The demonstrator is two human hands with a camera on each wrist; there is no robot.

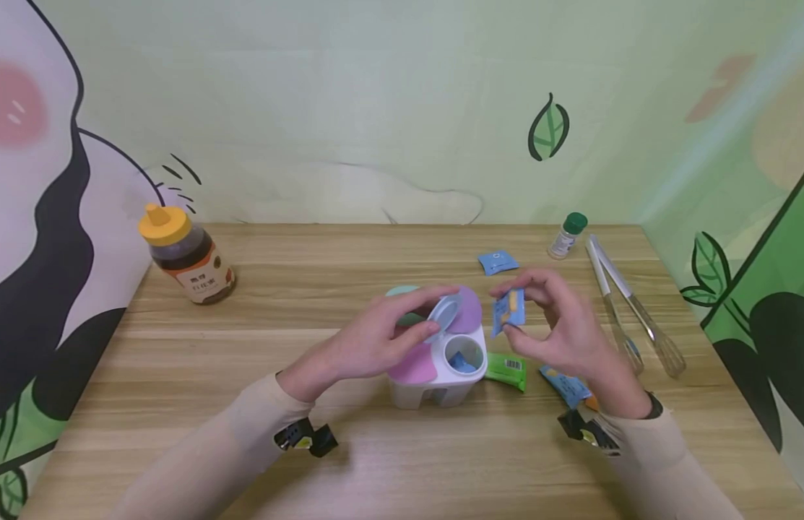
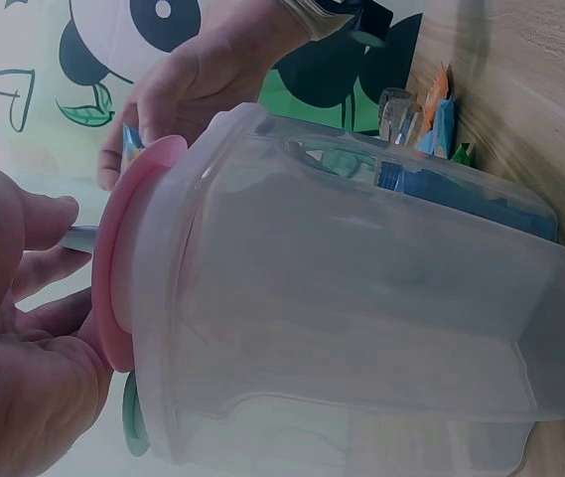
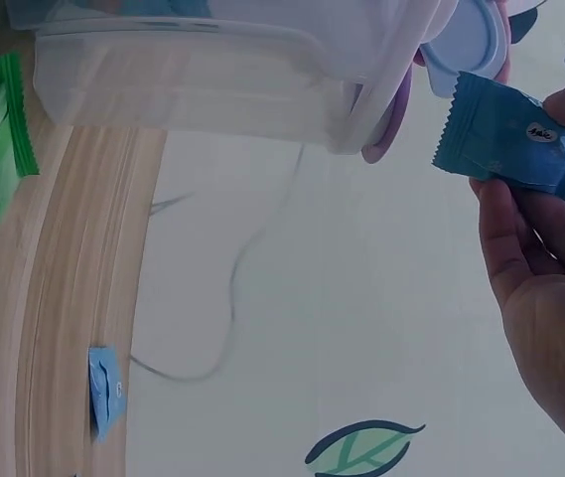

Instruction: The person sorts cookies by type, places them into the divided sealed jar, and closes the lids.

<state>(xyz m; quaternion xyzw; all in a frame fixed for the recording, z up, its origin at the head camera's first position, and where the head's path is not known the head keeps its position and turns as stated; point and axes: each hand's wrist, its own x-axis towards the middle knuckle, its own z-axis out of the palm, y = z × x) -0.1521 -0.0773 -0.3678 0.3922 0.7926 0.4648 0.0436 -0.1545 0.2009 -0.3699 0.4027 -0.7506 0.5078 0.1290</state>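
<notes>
A white multi-compartment container (image 1: 407, 393) with coloured round lids stands on the table. Its front right compartment is uncovered, and a blue packet (image 1: 463, 363) lies inside. My left hand (image 1: 375, 338) pinches the light blue lid (image 1: 446, 310) of that compartment and holds it tilted up. Beside it, to the right and above table height, my right hand (image 1: 567, 334) grips a small blue wrapped snack packet (image 3: 505, 134) between thumb and fingers. The pink lid (image 2: 113, 268), the purple lid (image 1: 468, 309) and the green lid (image 1: 402, 290) lie over the other compartments; my left hand partly covers the green one.
A green packet (image 1: 508, 371) touches the container's right side. Further right lie a blue packet (image 1: 566, 386) and an orange one (image 1: 592, 402). Behind are another blue packet (image 1: 498, 262), a green-capped shaker (image 1: 567, 237), tongs and a whisk (image 1: 662, 347). A honey bottle (image 1: 192, 260) stands left.
</notes>
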